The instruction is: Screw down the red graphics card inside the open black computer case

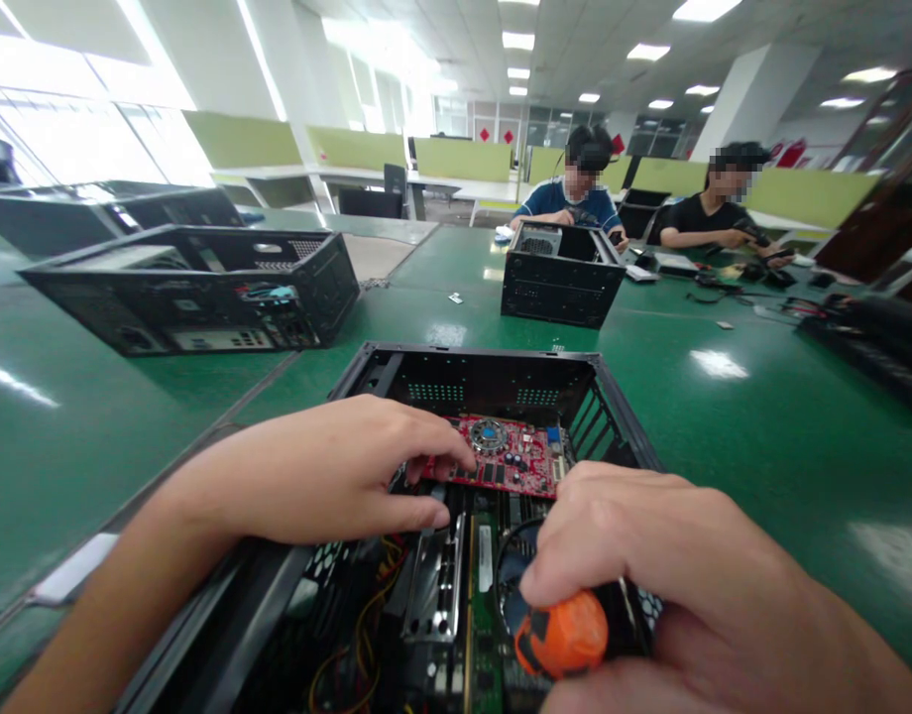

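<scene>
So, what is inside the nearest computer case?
A red circuit board, a green board, a dark fan and cables. The left hand partly covers the red board; the right hand and orange object hide some of the fan.

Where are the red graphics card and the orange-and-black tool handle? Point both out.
Red graphics card [507, 458]: head view, middle of its component side.
Orange-and-black tool handle [566, 635]: head view, its rounded end.
</scene>
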Demonstrator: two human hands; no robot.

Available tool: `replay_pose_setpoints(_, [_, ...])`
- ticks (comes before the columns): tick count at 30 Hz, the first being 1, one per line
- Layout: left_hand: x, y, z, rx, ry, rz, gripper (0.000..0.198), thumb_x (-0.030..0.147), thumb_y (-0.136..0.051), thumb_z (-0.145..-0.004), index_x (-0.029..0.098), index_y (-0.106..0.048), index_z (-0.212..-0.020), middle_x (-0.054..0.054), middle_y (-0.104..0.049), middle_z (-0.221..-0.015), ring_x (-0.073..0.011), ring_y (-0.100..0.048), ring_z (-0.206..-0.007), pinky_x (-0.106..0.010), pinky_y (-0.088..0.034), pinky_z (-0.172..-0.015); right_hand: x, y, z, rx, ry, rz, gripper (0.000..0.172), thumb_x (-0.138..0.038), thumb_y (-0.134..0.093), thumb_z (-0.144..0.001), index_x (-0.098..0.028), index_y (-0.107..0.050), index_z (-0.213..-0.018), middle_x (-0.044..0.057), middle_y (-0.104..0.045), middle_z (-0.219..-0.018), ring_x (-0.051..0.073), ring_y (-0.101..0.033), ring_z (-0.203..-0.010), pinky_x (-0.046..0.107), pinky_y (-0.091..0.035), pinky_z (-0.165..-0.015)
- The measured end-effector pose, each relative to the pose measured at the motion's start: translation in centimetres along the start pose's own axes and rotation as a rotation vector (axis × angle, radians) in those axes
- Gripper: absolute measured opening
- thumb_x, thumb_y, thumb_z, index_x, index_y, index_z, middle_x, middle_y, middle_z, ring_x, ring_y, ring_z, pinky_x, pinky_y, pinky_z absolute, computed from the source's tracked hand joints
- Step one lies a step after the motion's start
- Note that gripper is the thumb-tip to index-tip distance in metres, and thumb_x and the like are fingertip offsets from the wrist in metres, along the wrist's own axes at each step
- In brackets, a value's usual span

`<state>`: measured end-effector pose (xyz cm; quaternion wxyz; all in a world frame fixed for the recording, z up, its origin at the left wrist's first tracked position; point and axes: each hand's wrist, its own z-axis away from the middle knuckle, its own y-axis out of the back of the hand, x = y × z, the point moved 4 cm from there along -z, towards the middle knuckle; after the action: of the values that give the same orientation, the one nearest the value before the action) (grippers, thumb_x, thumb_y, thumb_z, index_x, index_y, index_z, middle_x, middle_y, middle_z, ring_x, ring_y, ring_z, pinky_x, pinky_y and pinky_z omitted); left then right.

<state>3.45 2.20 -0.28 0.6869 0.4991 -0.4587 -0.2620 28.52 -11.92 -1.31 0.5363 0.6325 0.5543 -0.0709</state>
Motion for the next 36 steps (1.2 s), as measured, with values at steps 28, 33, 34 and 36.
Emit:
replay_pose_setpoints(28, [-0.1, -0.1, -0.1, -0.009, -0.009, 0.011, 0.033, 0.030, -0.089, -0.108, 0.034, -0.095, -0.140, 0.000, -0.102, -0.130, -0.0292, -0.097, -0.113, -0.035, -0.069, -0.096, -0.7, 0.4, -0.5, -0.065, -0.024, 0.048, 0.040, -0.021, -0.071, -0.128, -0.029, -0.093, -0.160, 0.004, -0.101, -0.156, 0.022, -0.097, -0.143, 0.028, -0.072, -0.127])
replay_pose_setpoints(33, [0.1, 0.0, -0.1, -0.002, -0.008, 0.023, 0.033, 0.030, -0.091, -0.108, 0.034, -0.095, -0.140, 0.001, -0.102, -0.132, -0.0290, -0.097, -0.115, -0.035, -0.069, -0.098, -0.8, 0.6, -0.8, -0.111, -0.001, 0.056, 0.038, -0.023, -0.071, -0.128, -0.025, -0.095, -0.157, 0.007, -0.103, -0.149, 0.023, -0.099, -0.137, 0.025, -0.073, -0.125])
replay_pose_setpoints(34, [0.1, 0.0, -0.1, -0.001, -0.009, 0.022, 0.033, 0.031, -0.092, -0.107, 0.034, -0.096, -0.140, 0.001, -0.102, -0.131, -0.0290, -0.097, -0.115, -0.034, -0.069, -0.098, -0.7, 0.6, -1.0, -0.115, 0.016, 0.050, 0.033, -0.027, -0.074, -0.130, -0.024, -0.096, -0.154, 0.006, -0.104, -0.141, 0.021, -0.100, -0.130, 0.024, -0.073, -0.123])
replay_pose_setpoints(36, [0.2, 0.1, -0.1, 0.005, -0.008, 0.015, 0.033, 0.031, -0.093, -0.107, 0.034, -0.095, -0.140, 0.001, -0.102, -0.131, -0.0290, -0.097, -0.114, -0.034, -0.069, -0.098, -0.4, 0.6, -1.3, -0.078, 0.043, 0.054, 0.027, -0.033, -0.076, -0.132, -0.023, -0.096, -0.147, 0.004, -0.104, -0.128, 0.018, -0.101, -0.117, 0.020, -0.074, -0.115])
